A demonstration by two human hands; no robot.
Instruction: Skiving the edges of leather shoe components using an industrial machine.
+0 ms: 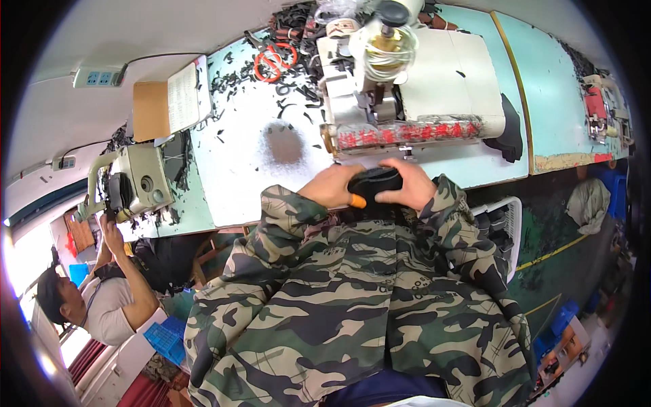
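Both my hands hold a black shoe upper (375, 182) close to my body, at the front edge of the worktable. My left hand (331, 186) grips its left side, with an orange cover on the thumb. On the other side, my right hand (412, 186) has its fingers and thumb bent round the upper. Its underside is hidden against my jacket. Just beyond my hands stands a white sewing-type machine (444, 81) with a red-marked front bar and a wound cable on top.
Orange-handled scissors (276, 62) lie among black scraps (298, 30) at the back. A white crate (515, 234) of black pieces stands by my right side. A co-worker (102, 305) handles black material at another machine (144, 182) on the left. A notebook (184, 95) lies near.
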